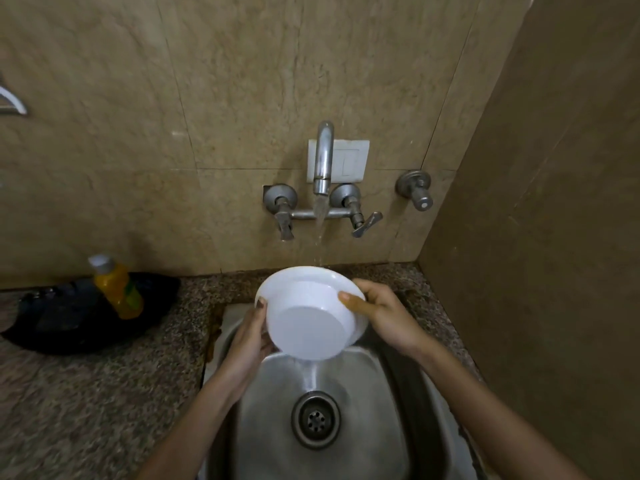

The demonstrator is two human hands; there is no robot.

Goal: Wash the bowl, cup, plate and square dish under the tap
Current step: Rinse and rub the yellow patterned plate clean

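Observation:
A white bowl [308, 317] is tilted over the steel sink [374, 427], its underside facing me and its mouth turned toward the wall. Water runs from the tap [323, 161] onto its far rim and spills off its lower edge toward the drain [316, 419]. My left hand [251, 337] grips the bowl's left rim, thumb on the edge. My right hand [384, 315] holds the right rim with its thumb pressed on the outside. The cup, plate and square dish are out of view.
Two tap handles [365, 223] and a separate valve [417, 192] stick out of the tiled wall. On the granite counter at the left, a yellow bottle [117, 289] stands by a black pan [83, 317]. A brown wall closes the right side.

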